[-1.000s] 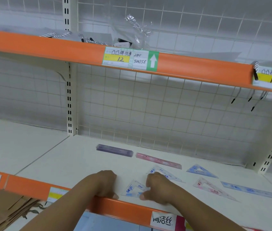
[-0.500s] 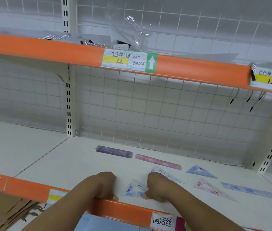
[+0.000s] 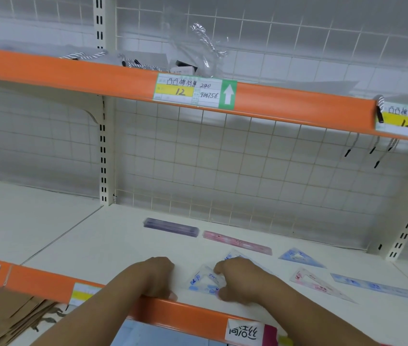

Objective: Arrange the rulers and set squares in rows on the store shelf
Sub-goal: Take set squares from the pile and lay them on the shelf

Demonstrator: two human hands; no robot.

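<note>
Pinching the small set square by its right corner, the right hand is lying nearer; the left hand is resting curled, empty.

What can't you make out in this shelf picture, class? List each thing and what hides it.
Head view:
Left hand: fingertips, hidden under the hand itself.
Front set square: right corner, covered by the right hand.
Second set square: mostly behind that hand.
Purple ruler: markings too blurred.
Right label: cut by the picture edge.
</note>
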